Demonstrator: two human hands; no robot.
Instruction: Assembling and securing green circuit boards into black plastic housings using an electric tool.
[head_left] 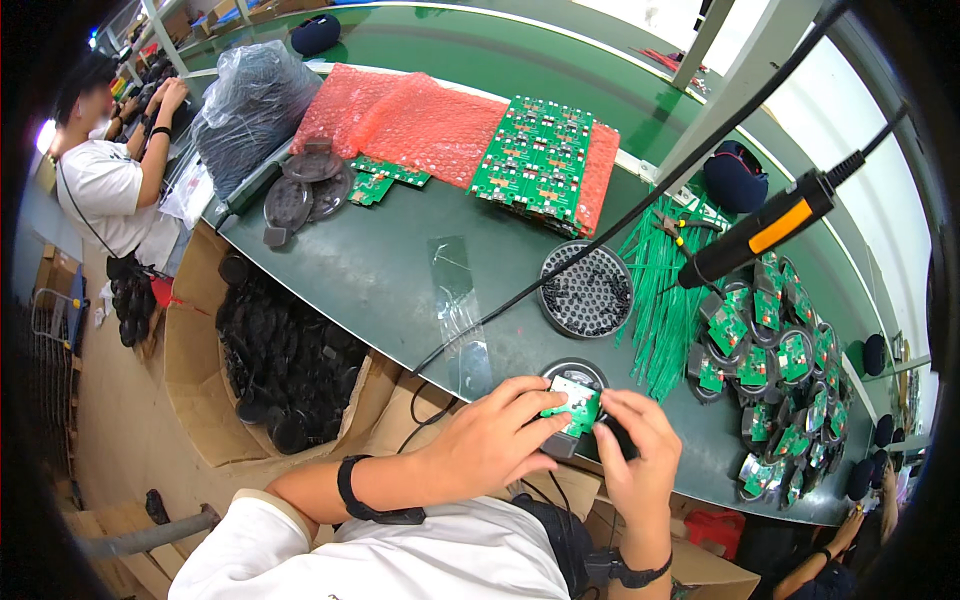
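Note:
At the near edge of the bench sits a round black plastic housing [572,368] with a small green-and-white circuit board [576,402] on it. My left hand [505,428] reaches in from the left, its fingertips pressing on the board and its thumb beside the housing. My right hand [642,440] is at the right side of the same housing, thumb and forefinger close together at its rim. Whatever sits between those two fingertips is too small to make out. Just beyond the housing stands a round tray [587,285] holding many small black parts.
A power screwdriver [765,233] hangs on a cable at the right, above green ties [660,310] and pliers [672,226]. Finished-looking housings with boards [790,370] are piled at right. Board panels [535,160] lie on pink bubble wrap [400,120]. A carton [195,385] holds black parts.

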